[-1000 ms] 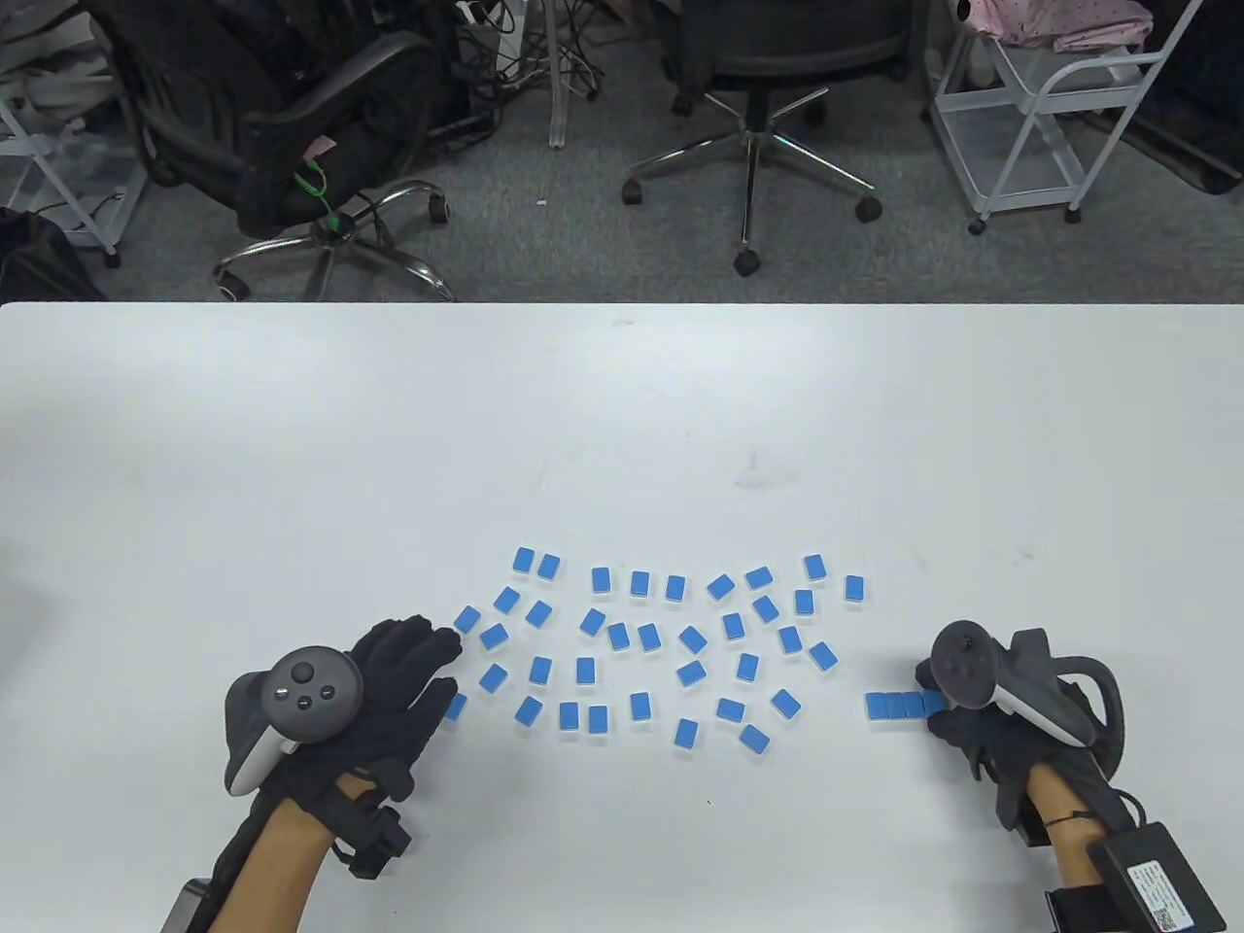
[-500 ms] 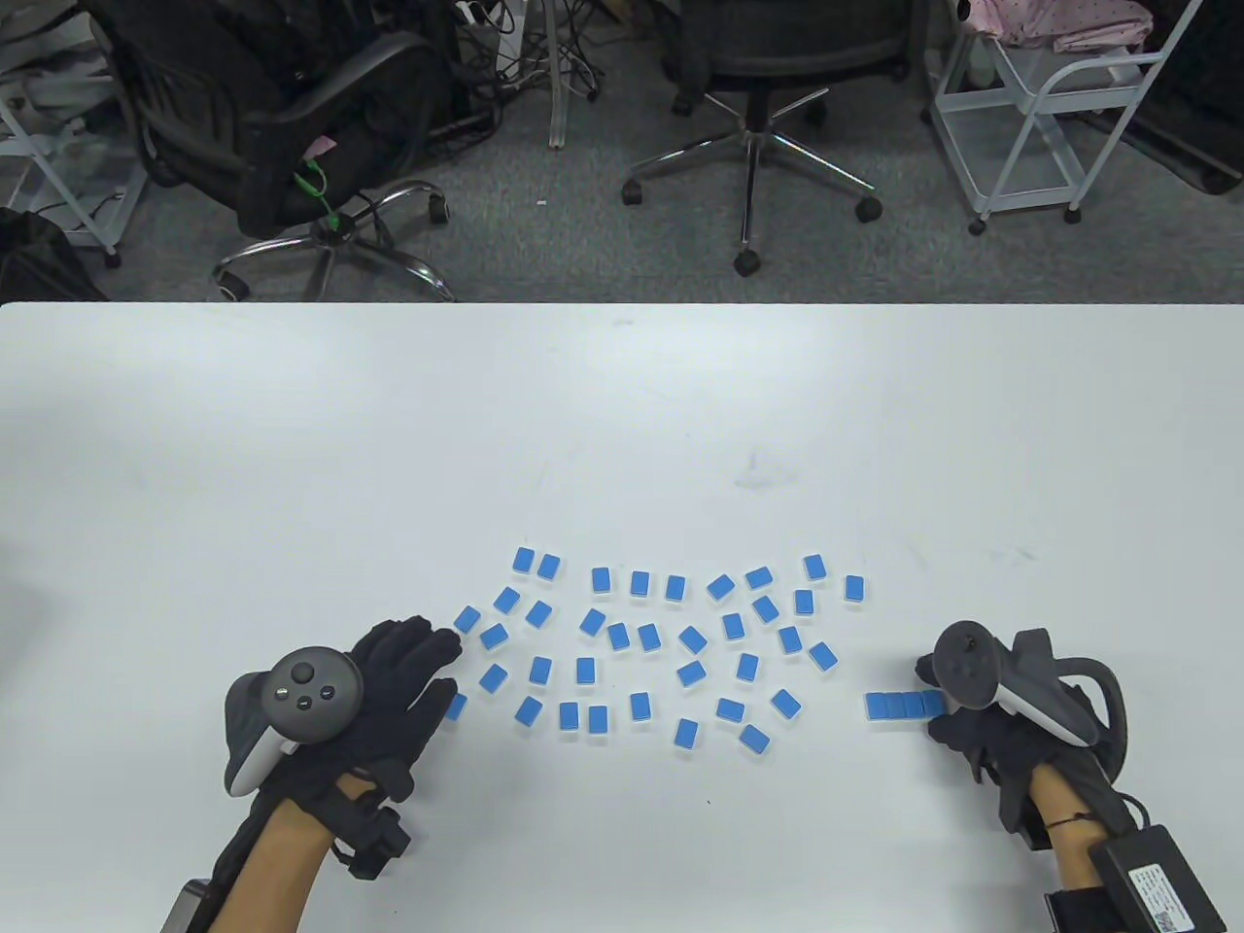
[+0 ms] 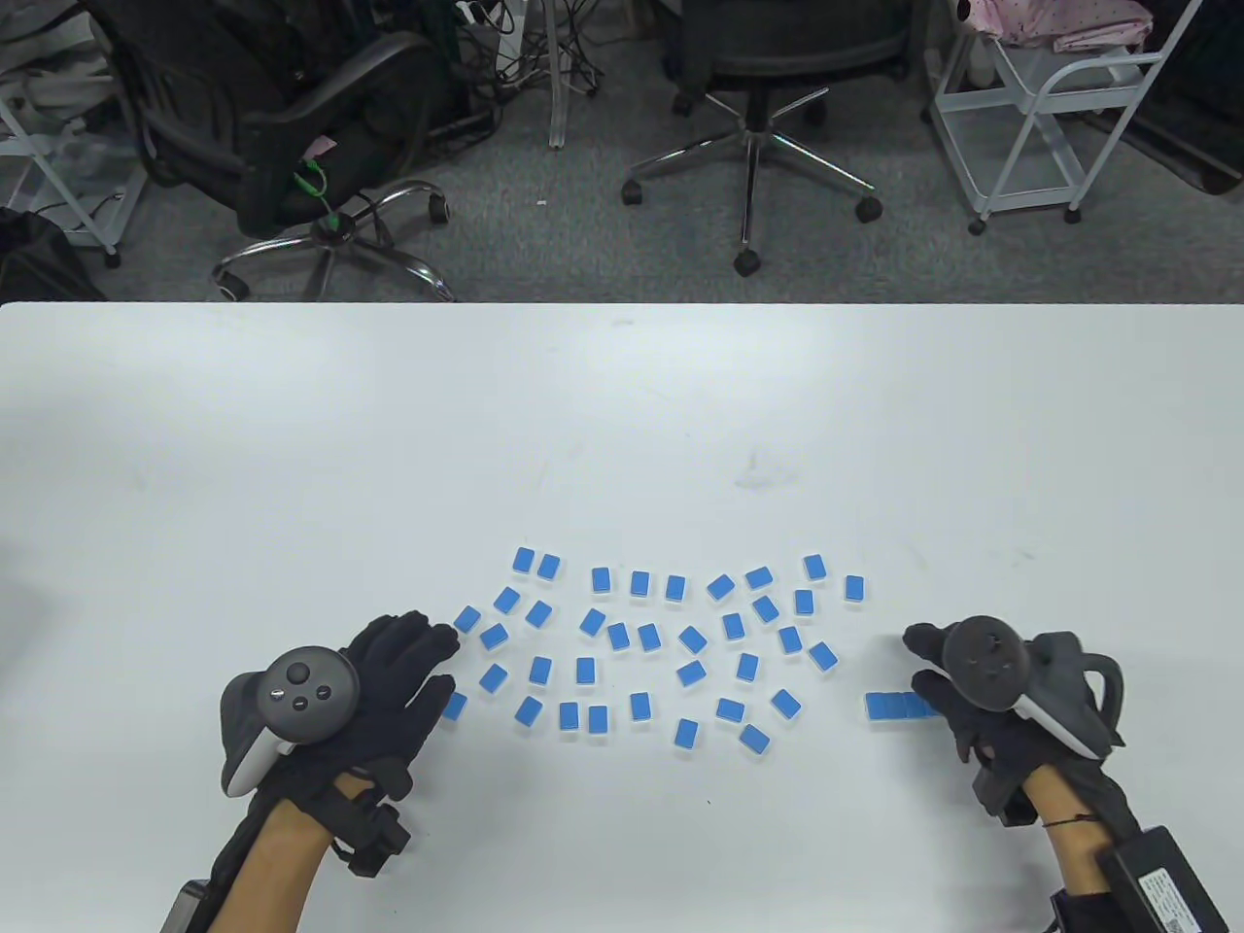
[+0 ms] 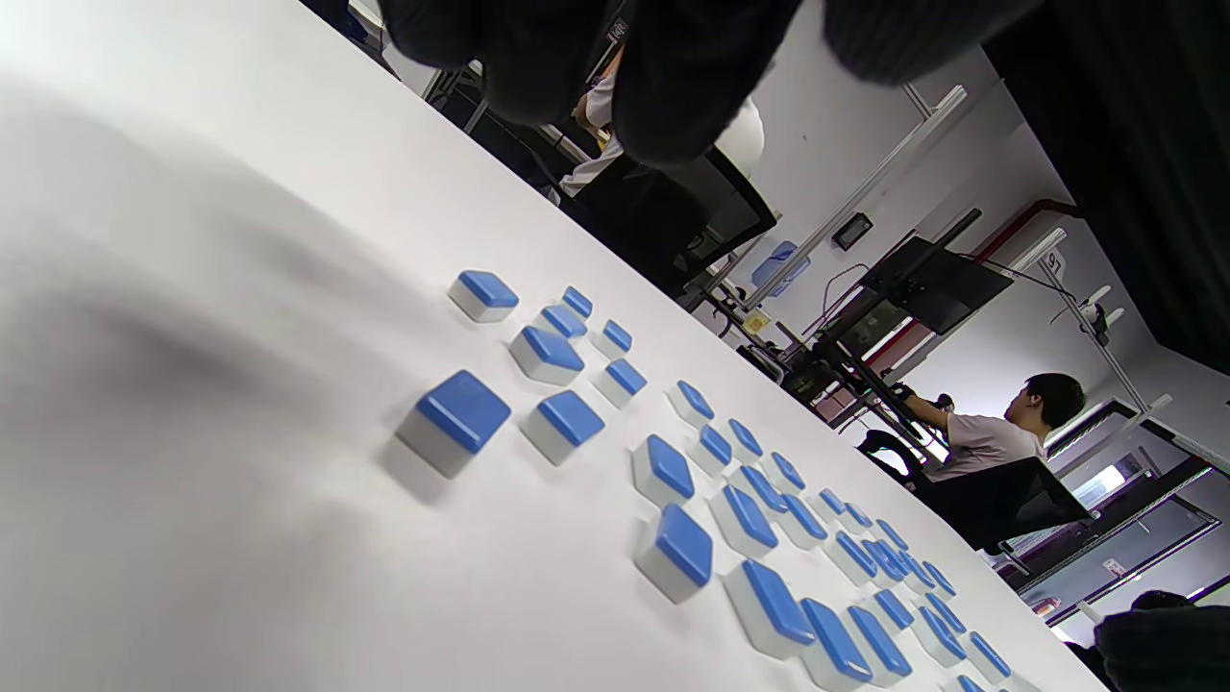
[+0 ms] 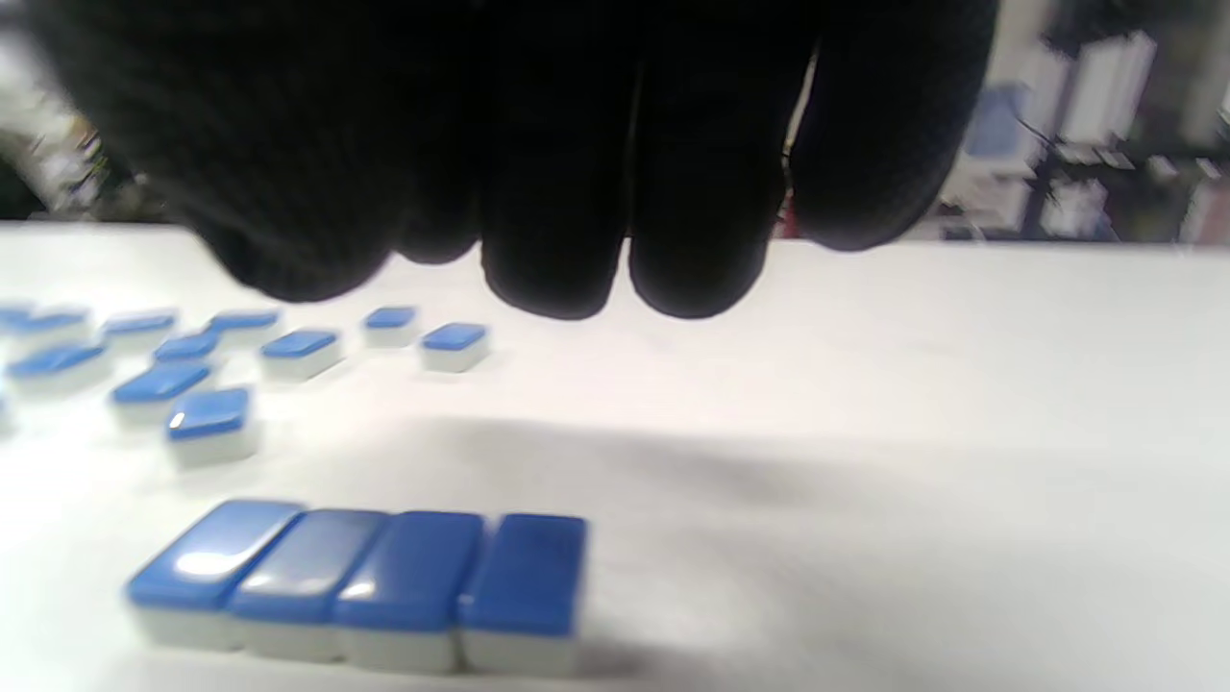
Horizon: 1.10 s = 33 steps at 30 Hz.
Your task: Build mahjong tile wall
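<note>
Several loose blue-backed mahjong tiles [image 3: 641,637] lie face down, scattered over the near middle of the white table [image 3: 622,418]. A short row of tiles [image 3: 894,707] stands side by side to their right; the right wrist view shows four in that row [image 5: 365,577]. My right hand [image 3: 918,666] hovers at the row's right end with fingers [image 5: 625,192] spread and relaxed above it, holding nothing. My left hand [image 3: 442,661] lies flat at the left edge of the scatter, fingers straight. Its fingertips are next to one tile [image 3: 467,618] and its thumb is beside another [image 3: 454,707]. Nearby tiles [image 4: 456,418] fill the left wrist view.
Beyond the table's far edge stand two office chairs [image 3: 748,97] and a white wire cart [image 3: 1040,117]. A seated person [image 4: 999,432] shows far off in the left wrist view. Bare white tabletop stretches behind the tiles and along the near edge.
My right hand has uncurled and lifted off the right end of the row, its fingers now reaching left and away from me. The left hand and the tiles have stayed put.
</note>
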{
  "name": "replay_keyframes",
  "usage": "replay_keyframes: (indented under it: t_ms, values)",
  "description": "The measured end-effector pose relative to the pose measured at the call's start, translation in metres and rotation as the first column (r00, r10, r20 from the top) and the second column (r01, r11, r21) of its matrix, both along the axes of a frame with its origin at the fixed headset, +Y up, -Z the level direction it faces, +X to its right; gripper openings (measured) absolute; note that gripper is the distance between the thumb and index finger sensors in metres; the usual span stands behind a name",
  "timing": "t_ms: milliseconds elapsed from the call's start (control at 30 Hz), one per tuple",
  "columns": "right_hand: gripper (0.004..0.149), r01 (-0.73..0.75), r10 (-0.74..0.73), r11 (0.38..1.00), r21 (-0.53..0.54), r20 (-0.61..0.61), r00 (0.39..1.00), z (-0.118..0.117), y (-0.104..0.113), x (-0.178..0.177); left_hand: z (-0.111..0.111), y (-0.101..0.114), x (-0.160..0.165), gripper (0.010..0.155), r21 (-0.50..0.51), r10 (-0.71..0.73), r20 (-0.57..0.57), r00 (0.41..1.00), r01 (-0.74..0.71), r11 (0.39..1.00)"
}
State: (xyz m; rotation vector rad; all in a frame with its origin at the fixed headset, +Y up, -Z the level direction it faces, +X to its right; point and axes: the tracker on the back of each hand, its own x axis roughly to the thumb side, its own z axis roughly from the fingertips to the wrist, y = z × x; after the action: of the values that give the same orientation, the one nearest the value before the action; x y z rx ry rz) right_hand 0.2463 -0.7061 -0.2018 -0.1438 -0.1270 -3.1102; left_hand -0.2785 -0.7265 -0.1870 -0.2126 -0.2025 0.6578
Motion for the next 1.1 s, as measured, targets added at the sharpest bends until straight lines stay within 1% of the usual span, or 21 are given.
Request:
replay_keyframes:
  t_ms: [100, 200, 233, 367, 467, 533, 600, 700, 767, 800, 833, 867, 933, 967, 1033, 1100]
  values:
    - [0.054, -0.123, 0.123, 0.992, 0.003, -0.070, 0.990, -0.004, -0.003, -0.036, 0.000, 0.001, 0.000, 0.065, 0.002, 0.000, -0.005, 1.000, 0.000, 1.000]
    - [0.058, -0.245, 0.238, 0.967, -0.066, -0.099, 0.966, -0.014, -0.014, -0.066, 0.000, 0.001, -0.001, 0.065, 0.001, 0.005, -0.006, 1.000, -0.005, 1.000]
    - [0.059, -0.262, 0.255, 0.963, -0.063, -0.104, 0.961, -0.018, -0.017, -0.073, 0.000, 0.001, -0.001, 0.065, 0.001, 0.004, -0.005, 1.000, -0.004, 1.000]
    - [0.059, -0.301, 0.293, 0.949, -0.089, -0.090, 0.952, -0.028, -0.027, -0.083, -0.001, 0.001, -0.002, 0.065, -0.002, 0.005, -0.007, 1.000, -0.005, 1.000]
    - [0.057, -0.344, 0.339, 0.936, -0.069, -0.075, 0.938, -0.032, -0.032, -0.087, -0.001, 0.001, -0.002, 0.065, -0.002, 0.006, -0.007, 1.000, -0.006, 1.000]
    - [0.054, -0.350, 0.344, 0.934, -0.073, -0.079, 0.935, -0.033, -0.036, -0.088, -0.001, 0.002, -0.002, 0.065, 0.004, -0.001, -0.005, 1.000, 0.002, 1.000]
    - [0.054, -0.345, 0.340, 0.936, -0.065, -0.076, 0.937, -0.033, -0.036, -0.088, -0.002, 0.002, -0.002, 0.065, 0.006, -0.002, -0.003, 1.000, 0.002, 1.000]
    - [0.054, -0.334, 0.328, 0.938, -0.094, -0.077, 0.942, -0.035, -0.036, -0.085, -0.002, 0.001, -0.001, 0.066, 0.004, -0.003, 0.000, 1.000, 0.003, 1.000]
    - [0.054, -0.313, 0.307, 0.945, -0.098, -0.073, 0.949, -0.035, -0.034, -0.079, -0.002, 0.001, -0.001, 0.065, 0.002, -0.003, 0.000, 1.000, 0.003, 1.000]
    - [0.054, -0.285, 0.282, 0.955, -0.086, -0.040, 0.959, -0.036, -0.029, -0.071, -0.001, 0.001, -0.001, 0.065, 0.002, -0.002, 0.000, 1.000, 0.002, 1.000]
    - [0.054, -0.220, 0.221, 0.973, -0.073, 0.007, 0.975, -0.038, -0.018, -0.057, -0.001, 0.002, -0.002, 0.066, 0.002, -0.003, -0.001, 1.000, 0.003, 1.000]
    - [0.054, -0.126, 0.130, 0.990, -0.070, 0.071, 0.989, -0.040, -0.004, -0.039, -0.001, 0.002, -0.002, 0.065, 0.002, -0.002, -0.003, 1.000, 0.002, 1.000]
    - [0.055, 0.015, -0.005, 0.998, -0.055, 0.168, 0.986, -0.039, 0.011, -0.011, -0.001, 0.002, -0.002, 0.065, 0.002, 0.000, -0.005, 1.000, 0.000, 1.000]
    - [0.055, 0.064, -0.051, 0.996, -0.060, 0.208, 0.977, -0.037, 0.015, 0.005, -0.001, 0.002, -0.002, 0.065, 0.002, 0.001, -0.005, 1.000, -0.001, 1.000]
    - [0.055, 0.057, -0.026, 0.991, -0.120, 0.244, 0.969, -0.031, 0.012, 0.027, -0.001, 0.001, -0.001, 0.065, 0.002, 0.001, -0.002, 1.000, -0.001, 1.000]
    - [0.055, -0.010, 0.060, 0.978, -0.210, 0.233, 0.971, -0.019, -0.005, 0.046, -0.001, 0.001, -0.001, 0.065, -0.001, -0.005, 0.000, 1.000, 0.005, 1.000]
